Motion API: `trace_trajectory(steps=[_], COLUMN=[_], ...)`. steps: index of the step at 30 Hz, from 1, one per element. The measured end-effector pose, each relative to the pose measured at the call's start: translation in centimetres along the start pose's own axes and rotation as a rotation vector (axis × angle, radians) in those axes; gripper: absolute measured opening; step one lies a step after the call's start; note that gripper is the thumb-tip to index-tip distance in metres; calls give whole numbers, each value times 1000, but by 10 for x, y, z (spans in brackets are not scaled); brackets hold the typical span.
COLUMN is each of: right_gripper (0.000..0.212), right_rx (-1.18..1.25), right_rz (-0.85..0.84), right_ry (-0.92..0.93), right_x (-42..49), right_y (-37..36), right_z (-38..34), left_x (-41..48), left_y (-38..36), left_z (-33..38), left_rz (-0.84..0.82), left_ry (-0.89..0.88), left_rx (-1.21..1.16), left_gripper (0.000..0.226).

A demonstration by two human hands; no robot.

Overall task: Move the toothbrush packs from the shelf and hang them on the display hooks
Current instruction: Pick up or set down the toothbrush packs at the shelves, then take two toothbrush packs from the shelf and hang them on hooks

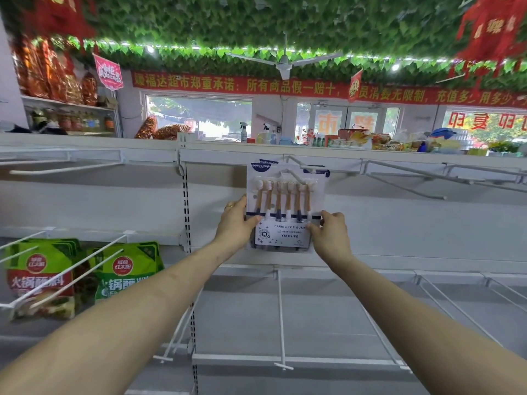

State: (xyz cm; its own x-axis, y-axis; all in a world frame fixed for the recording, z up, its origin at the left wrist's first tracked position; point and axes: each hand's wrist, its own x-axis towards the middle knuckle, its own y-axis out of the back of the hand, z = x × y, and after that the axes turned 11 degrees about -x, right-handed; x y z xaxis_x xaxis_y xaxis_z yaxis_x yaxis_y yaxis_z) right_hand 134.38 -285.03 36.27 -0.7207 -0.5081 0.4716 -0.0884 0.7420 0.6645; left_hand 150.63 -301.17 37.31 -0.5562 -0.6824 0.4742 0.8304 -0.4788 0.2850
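Note:
A clear toothbrush pack (285, 203) with several orange-handled brushes and a white YIKOJIFE label is held upright against the white shelving. My left hand (235, 223) grips its lower left edge, thumb on the front. My right hand (330, 230) pinches its lower right edge. The pack's top sits at a white display hook (291, 172), whose tip pokes out in front of the card. A second pack's blue header shows just behind the first one.
More white hooks stick out at the upper right (405, 181) and upper left (62, 168). Green sauce packets (45, 277) hang at the lower left. Wire dividers (281, 317) cross the lower shelf. A black slotted upright (186, 212) runs down left of the pack.

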Motion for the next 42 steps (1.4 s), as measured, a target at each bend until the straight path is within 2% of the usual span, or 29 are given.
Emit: trace_trajectory(steps=[11, 15, 17, 22, 27, 31, 39, 42], right_gripper=[19, 21, 21, 53, 51, 47, 35, 44], right_rx=[-9, -63, -101, -181, -411, -635, -1053, -1133], right_rz=[-18, -27, -40, -73, -22, 41, 172, 201], right_ry=[-53, -100, -127, -76, 26, 12, -253, -375], right_x=[-3, -12, -19, -62, -135, -207, -329, -372], right_y=[12, 17, 22, 50, 86, 125, 261, 325], right_z=[-2, 4, 8, 9, 9, 25, 109, 150], left_x=[-9, -21, -33, -75, -129, -178, -285, -328], left_y=[1, 12, 19, 31, 10, -44, -211, -282], left_z=[15, 13, 12, 15, 31, 64, 164, 210], left_rz=[-77, -60, -53, -27, -159, -309, -556, -637], left_ry=[63, 152, 167, 124, -87, -282, -623, -756], left_rx=[-10, 55, 83, 192, 279, 336, 256, 212], left_gripper=[53, 78, 79, 61, 59, 57, 59, 59])
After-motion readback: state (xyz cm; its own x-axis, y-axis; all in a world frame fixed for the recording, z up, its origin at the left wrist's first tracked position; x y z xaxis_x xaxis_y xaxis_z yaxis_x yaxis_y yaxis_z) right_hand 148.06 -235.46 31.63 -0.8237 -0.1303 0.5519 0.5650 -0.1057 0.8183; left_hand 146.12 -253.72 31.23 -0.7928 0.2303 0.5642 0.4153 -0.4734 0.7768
